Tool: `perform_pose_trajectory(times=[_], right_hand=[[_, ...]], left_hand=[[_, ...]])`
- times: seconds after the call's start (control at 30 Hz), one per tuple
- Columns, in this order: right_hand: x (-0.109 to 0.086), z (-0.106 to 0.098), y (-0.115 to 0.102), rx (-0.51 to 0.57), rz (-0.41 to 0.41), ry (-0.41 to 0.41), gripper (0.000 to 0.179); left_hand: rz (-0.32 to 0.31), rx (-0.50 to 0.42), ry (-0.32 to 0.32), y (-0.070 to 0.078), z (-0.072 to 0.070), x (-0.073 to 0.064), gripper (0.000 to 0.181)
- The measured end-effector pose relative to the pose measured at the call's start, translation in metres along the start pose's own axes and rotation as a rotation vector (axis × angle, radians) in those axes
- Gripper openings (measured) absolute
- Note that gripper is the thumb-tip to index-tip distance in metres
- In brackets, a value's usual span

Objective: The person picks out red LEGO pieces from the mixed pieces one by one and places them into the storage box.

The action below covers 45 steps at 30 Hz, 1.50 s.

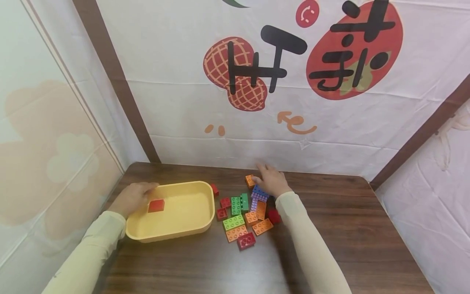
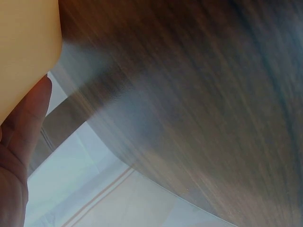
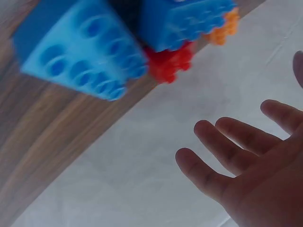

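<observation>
My left hand (image 1: 133, 199) holds the left end of a yellow plastic tub (image 1: 180, 208); in the left wrist view its fingers (image 2: 28, 123) lie along the tub's outer wall. One red brick (image 1: 156, 205) lies inside the tub. Over the far side of a pile of toy building bricks is my right hand (image 1: 272, 181), fingers spread and nothing in them. Beneath and beside it are blue bricks (image 1: 261, 191) and an orange brick (image 1: 250, 181). The right wrist view shows a large blue brick (image 3: 90, 52), a red brick (image 3: 168, 64) and the fingers apart from them.
Green bricks (image 1: 236, 205), a lime brick (image 1: 233, 222), orange bricks (image 1: 262, 226) and dark red bricks (image 1: 246, 241) lie right of the tub on the brown wooden table (image 1: 176, 265). A white printed cloth (image 1: 235, 143) hangs behind the table's far edge.
</observation>
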State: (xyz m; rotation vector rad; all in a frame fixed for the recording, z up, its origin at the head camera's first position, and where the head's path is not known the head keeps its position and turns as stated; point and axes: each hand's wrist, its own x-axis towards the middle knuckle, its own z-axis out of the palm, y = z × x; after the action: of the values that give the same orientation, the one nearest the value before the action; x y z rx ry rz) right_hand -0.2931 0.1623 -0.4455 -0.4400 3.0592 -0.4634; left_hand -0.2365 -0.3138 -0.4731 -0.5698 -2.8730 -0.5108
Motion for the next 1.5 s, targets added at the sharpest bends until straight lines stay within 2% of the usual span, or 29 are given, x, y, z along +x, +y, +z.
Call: perform_pose_trajectory(times=[0.17, 0.37, 0.47, 0.63, 0.97, 1.27, 1.5], right_hand=[[-0.002, 0.003, 0.011, -0.005, 0.042, -0.029, 0.062], [0.000, 0.010, 0.021, -0.064, 0.030, -0.058, 0.049], [0.002, 0.015, 0.026, -0.093, 0.012, -0.047, 0.039], [0.005, 0.023, 0.035, -0.098, -0.007, -0.010, 0.034], [0.006, 0.030, 0.043, -0.111, 0.035, 0.024, 0.031], [0.004, 0.033, 0.044, -0.041, 0.065, 0.012, 0.037], [0.002, 0.033, 0.047, 0.013, 0.068, 0.062, 0.037]], left_hand=[[0.013, 0.009, 0.021, 0.000, 0.000, -0.001, 0.036], [0.005, 0.003, 0.020, -0.001, 0.001, -0.001, 0.036], [-0.005, -0.005, 0.009, -0.001, 0.001, -0.001, 0.037], [-0.022, -0.013, -0.005, -0.002, 0.002, 0.000, 0.040], [-0.021, -0.023, 0.018, -0.004, 0.004, -0.002, 0.036], [-0.019, -0.014, 0.007, -0.003, 0.005, -0.002, 0.038], [-0.001, -0.002, 0.012, -0.004, 0.003, -0.001, 0.038]])
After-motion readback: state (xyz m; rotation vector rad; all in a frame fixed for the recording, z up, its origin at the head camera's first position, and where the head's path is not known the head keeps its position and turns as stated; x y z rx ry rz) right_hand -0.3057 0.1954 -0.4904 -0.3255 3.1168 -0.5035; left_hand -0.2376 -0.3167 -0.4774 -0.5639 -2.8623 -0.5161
